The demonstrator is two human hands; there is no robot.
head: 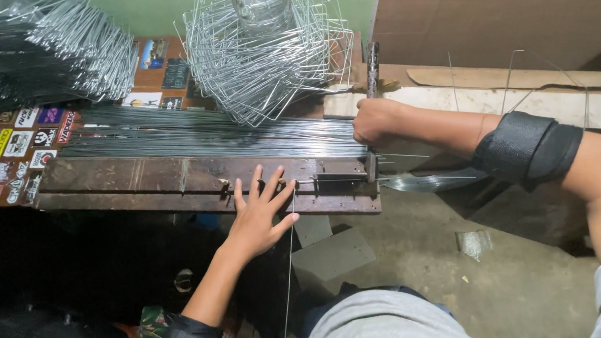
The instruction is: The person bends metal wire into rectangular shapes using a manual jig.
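My left hand lies flat with fingers spread on the front edge of a dark metal jig plate, pressing a thin wire that hangs down over the edge. My right hand is closed around the lower part of an upright lever handle at the plate's right end. A bundle of straight silver wires lies across the bench behind the plate, reaching up to my right hand. A black band wraps my right forearm.
A pile of bent wire frames with a clear plastic bottle on top stands behind the bundle. More bent wires are heaped at the back left. Stickers cover the bench's left part. A wooden plank runs right.
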